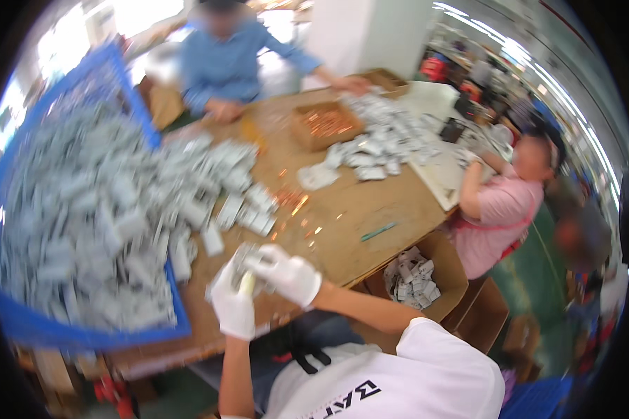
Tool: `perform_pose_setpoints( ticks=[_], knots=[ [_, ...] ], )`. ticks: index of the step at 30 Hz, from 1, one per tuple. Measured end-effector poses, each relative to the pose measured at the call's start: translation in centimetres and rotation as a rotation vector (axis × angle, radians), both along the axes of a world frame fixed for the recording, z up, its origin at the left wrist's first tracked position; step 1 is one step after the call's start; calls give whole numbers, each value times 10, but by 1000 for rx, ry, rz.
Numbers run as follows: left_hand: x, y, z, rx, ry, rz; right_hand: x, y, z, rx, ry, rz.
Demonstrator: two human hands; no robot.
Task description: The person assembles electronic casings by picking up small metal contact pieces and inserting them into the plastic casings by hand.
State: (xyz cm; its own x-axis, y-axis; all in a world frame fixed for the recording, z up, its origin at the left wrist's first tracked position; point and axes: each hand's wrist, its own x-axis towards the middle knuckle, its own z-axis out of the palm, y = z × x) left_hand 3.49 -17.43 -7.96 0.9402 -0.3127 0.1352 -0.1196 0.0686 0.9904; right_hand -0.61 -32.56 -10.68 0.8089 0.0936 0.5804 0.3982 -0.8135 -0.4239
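Both of my hands wear white gloves and meet at the table's near edge. My left hand (pixel 232 305) is closed, with a stubby pale-yellow thing (pixel 247 283) at its thumb side; blur hides what that is. Just right of it, my right hand (pixel 286 274) curls its fingers in against the left. Between them is a small light-grey plastic piece (pixel 243 255), partly covered by the gloves and smeared by motion. Beyond my hands, loose grey-white plastic pieces (pixel 230 209) lie on the brown table (pixel 328 227), beside scattered small copper-coloured parts (pixel 293 202).
A big blue crate (pixel 182 311) heaped with grey pieces lies at left. A carton of copper parts (pixel 326 124) stands beyond, near more white pieces (pixel 381 140). A teal pen-like tool (pixel 378 232) lies right. Co-workers in blue (pixel 223 66) and pink (pixel 500 209) sit around; a carton (pixel 451 269) holds pieces.
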Motion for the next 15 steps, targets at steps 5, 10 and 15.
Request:
perform_pose_setpoints(
  ticks=[5,10,15],
  knots=[
    [-11,-13,-9,-46,146,-37,-15,-5,-3,38,76,-11],
    [-9,-30,-16,4,89,-136,-21,-17,-13,122,39,-50],
    [-6,-76,-13,353,-373,-152,-15,-93,-17,198,-210,-188]
  ],
)
